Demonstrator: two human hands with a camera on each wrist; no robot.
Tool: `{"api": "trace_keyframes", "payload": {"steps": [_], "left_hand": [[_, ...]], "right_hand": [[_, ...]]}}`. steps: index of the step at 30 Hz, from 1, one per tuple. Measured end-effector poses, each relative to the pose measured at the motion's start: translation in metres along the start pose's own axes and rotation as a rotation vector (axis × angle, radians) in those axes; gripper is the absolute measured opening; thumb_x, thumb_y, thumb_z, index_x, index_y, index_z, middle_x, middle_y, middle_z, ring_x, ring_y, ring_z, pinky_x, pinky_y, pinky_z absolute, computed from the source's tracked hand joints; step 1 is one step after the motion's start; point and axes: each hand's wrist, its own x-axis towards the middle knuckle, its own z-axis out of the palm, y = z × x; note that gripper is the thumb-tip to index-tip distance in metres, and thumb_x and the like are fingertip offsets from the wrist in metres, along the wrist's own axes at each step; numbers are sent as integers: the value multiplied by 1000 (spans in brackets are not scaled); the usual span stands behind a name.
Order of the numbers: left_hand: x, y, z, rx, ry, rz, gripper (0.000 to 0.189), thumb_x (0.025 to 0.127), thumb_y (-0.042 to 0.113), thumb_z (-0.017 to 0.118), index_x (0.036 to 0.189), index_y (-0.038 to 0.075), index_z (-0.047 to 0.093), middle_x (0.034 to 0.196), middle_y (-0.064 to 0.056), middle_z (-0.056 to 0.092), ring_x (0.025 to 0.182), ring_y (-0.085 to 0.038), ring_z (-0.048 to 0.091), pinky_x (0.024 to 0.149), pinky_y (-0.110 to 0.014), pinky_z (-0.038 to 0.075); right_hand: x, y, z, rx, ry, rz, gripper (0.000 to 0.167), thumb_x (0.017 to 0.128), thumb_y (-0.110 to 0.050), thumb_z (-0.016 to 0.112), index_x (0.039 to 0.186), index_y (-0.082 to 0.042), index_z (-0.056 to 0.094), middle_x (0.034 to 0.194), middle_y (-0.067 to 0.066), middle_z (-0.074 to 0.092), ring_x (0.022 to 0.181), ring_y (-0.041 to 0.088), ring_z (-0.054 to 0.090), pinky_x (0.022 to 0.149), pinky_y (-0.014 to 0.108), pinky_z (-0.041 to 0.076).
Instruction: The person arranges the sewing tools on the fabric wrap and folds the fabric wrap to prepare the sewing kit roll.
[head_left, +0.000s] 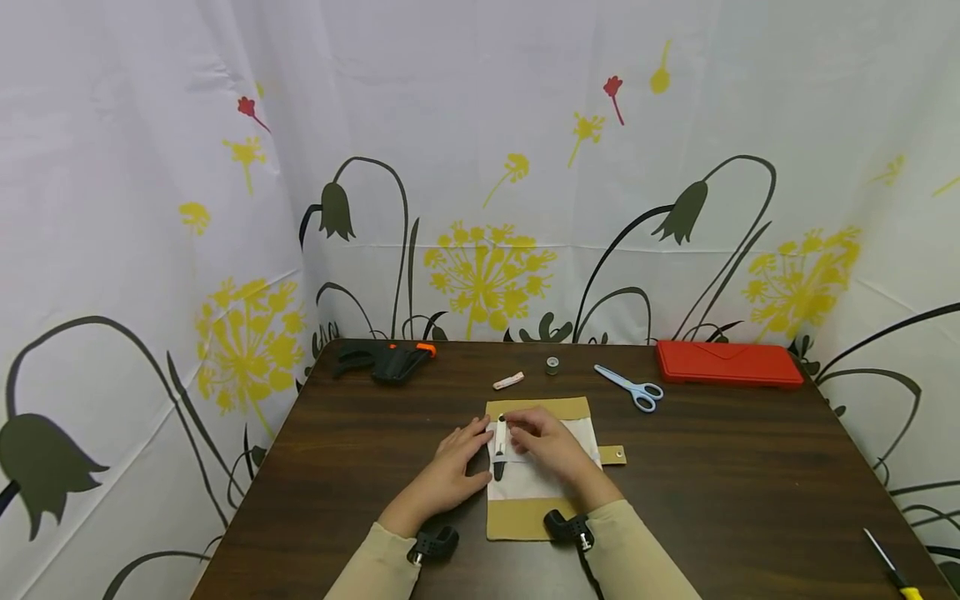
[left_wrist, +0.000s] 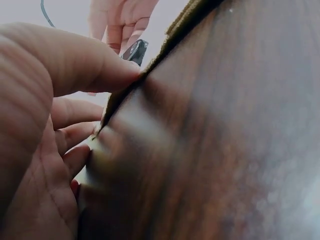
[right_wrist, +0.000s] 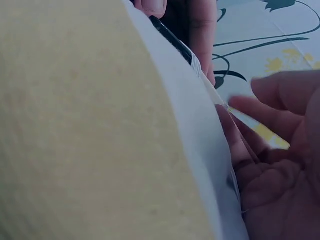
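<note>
A tan fabric case (head_left: 525, 518) with a white lining lies unfolded on the dark table, its snap tab (head_left: 612, 455) sticking out on the right. A slim pen-like tool (head_left: 500, 437), white with black ends, lies upright along the lining's left side, under an elastic band (head_left: 517, 457). My left hand (head_left: 448, 473) rests at the case's left edge, its thumb (left_wrist: 107, 70) right at the border and its fingers relaxed. Over the lining, my right hand (head_left: 553, 446) has its index fingertip beside the tool's top end. In the right wrist view, its thumb and fingers (right_wrist: 270, 117) stand apart.
Behind the case lie a small pale pink-and-white strip (head_left: 508, 381), a small round spool (head_left: 552, 365) and light blue scissors (head_left: 633, 388). A black glue gun (head_left: 386, 361) is at the back left, a red case (head_left: 727, 365) back right. A yellow-handled tool (head_left: 892, 567) lies front right.
</note>
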Motion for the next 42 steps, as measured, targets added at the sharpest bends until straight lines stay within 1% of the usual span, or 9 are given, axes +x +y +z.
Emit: {"api": "trace_keyframes", "payload": {"steps": [4, 7, 14, 21, 26, 31, 36, 39, 42], "left_hand": [[0, 0, 0, -16, -2, -9, 69, 101, 19, 75, 163, 5, 48, 181, -9, 29, 170, -36, 21, 135, -66, 13], [1, 0, -1, -29, 1, -17, 69, 101, 20, 75, 163, 6, 48, 181, -9, 29, 170, -36, 20, 134, -66, 13], [2, -1, -3, -15, 11, -27, 70, 101, 24, 76, 162, 5, 49, 181, -10, 30, 169, -37, 23, 134, -67, 15], [3, -2, -5, -8, 16, -30, 69, 101, 24, 76, 163, 7, 49, 181, -9, 30, 169, -36, 23, 134, -66, 16], [3, -2, -5, -9, 28, -15, 69, 100, 22, 77, 162, 4, 50, 180, -11, 31, 169, -38, 24, 133, -67, 17], [3, -2, -4, -12, 37, -2, 70, 99, 20, 78, 161, 2, 50, 179, -12, 32, 168, -38, 26, 133, -67, 17], [2, -2, -2, -12, 39, 1, 70, 99, 21, 78, 160, 1, 50, 179, -14, 32, 167, -39, 27, 132, -69, 18], [1, -2, -1, -11, 33, -4, 70, 99, 21, 78, 161, 2, 51, 179, -13, 32, 168, -38, 26, 133, -68, 17], [2, -2, 1, -11, 29, -1, 70, 98, 21, 78, 160, 3, 51, 179, -13, 32, 168, -38, 26, 133, -68, 17]], "right_hand": [[-2, -5, 1, -160, -21, -57, 24, 109, -18, 67, 129, -16, 81, 115, 5, 65, 97, 13, 60, 84, 24, 50], [-3, -7, 2, -212, -27, -89, 21, 109, -19, 68, 123, -18, 84, 113, 2, 66, 97, 12, 57, 84, 25, 47], [-2, -9, 1, -216, -45, -90, 20, 108, -23, 70, 114, -15, 86, 113, 1, 68, 99, 9, 60, 85, 24, 47], [0, -12, 0, -212, -77, -83, 19, 108, -24, 70, 115, -19, 87, 113, -1, 68, 101, 11, 61, 84, 25, 47], [0, -13, -1, -210, -86, -69, 19, 108, -24, 69, 115, -22, 87, 113, -4, 68, 101, 10, 61, 85, 25, 47], [-1, -13, -2, -214, -93, -70, 20, 108, -23, 69, 116, -21, 87, 113, -3, 68, 102, 12, 61, 86, 26, 47], [0, -8, -4, -176, -82, -57, 20, 110, -28, 66, 115, -22, 85, 114, -2, 70, 99, 14, 63, 86, 28, 49], [1, -2, -4, -68, -36, -21, 21, 111, -27, 64, 119, -18, 81, 114, 5, 72, 97, 16, 68, 86, 28, 55], [1, 2, -6, 91, 14, 24, 23, 112, -22, 62, 127, -9, 74, 117, 13, 72, 97, 18, 72, 87, 29, 61]]}}
